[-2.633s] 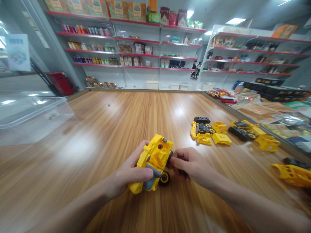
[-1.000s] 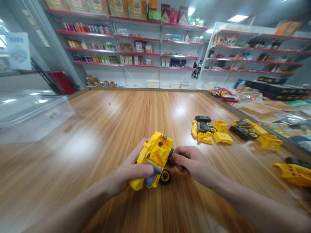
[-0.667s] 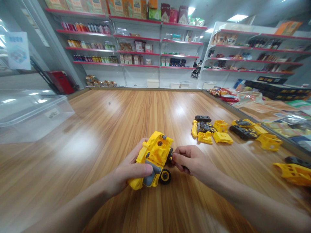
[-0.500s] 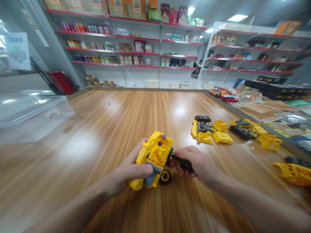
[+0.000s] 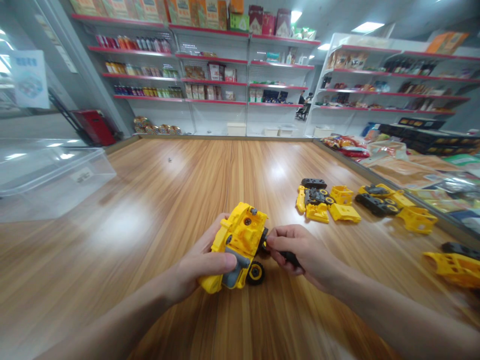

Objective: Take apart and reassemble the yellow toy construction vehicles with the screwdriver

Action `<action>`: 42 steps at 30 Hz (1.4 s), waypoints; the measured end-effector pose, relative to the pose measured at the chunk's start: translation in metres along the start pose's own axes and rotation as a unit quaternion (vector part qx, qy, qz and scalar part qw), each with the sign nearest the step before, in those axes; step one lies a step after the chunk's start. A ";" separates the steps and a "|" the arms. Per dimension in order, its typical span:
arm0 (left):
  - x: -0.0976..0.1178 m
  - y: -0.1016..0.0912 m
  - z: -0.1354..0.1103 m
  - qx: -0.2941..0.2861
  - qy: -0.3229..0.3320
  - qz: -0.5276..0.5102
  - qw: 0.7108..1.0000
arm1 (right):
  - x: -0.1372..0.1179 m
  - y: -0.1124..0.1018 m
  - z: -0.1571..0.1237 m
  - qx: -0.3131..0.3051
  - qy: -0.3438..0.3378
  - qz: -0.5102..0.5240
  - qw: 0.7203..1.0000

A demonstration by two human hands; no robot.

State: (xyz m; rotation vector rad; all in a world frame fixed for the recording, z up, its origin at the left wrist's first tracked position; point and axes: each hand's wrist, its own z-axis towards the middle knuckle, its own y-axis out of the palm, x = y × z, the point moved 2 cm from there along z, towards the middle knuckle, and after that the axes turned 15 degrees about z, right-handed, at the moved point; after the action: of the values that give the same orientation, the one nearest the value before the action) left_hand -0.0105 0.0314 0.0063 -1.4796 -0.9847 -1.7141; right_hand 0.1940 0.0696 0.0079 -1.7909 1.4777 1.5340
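My left hand (image 5: 204, 265) is wrapped round a yellow toy truck (image 5: 243, 235), its thumb pressed on a grey part. The toy is tilted above the table, with a black wheel (image 5: 256, 273) with a yellow hub on its near right side. My right hand (image 5: 294, 247) is closed round a black-handled screwdriver (image 5: 291, 258), whose shaft points left at the toy's right side. Fingers cover most of the shaft, and the tip is hidden near another black wheel.
Yellow and black toy parts (image 5: 317, 200) lie in groups on the right of the wooden table (image 5: 210, 170). A clear plastic box (image 5: 56, 185) stands at the left. Small metal bits (image 5: 170, 160) lie farther back. Bagged goods (image 5: 397, 165) border the right edge; stocked shelves (image 5: 210, 60) stand behind.
The right-hand fingers have shifted forward along the screwdriver, covering more of its shaft and handle. The toy truck and left hand are almost unmoved.
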 end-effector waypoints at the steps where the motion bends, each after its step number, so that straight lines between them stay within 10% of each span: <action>1: 0.001 0.001 0.000 0.001 0.003 0.000 1.000 | 0.000 0.000 0.000 0.002 0.012 0.006 1.000; 9: 0.002 0.003 0.002 -0.022 0.006 -0.008 1.000 | 0.006 0.001 -0.001 -0.020 0.059 -0.022 0.998; 42: 0.003 0.001 0.003 0.070 -0.040 0.037 0.996 | -0.008 -0.003 0.001 0.083 -0.119 -0.256 0.956</action>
State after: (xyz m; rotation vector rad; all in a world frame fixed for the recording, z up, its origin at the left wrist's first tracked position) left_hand -0.0083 0.0336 0.0097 -1.4851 -1.0561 -1.5129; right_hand 0.1968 0.0755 0.0138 -1.6493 0.9036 1.2635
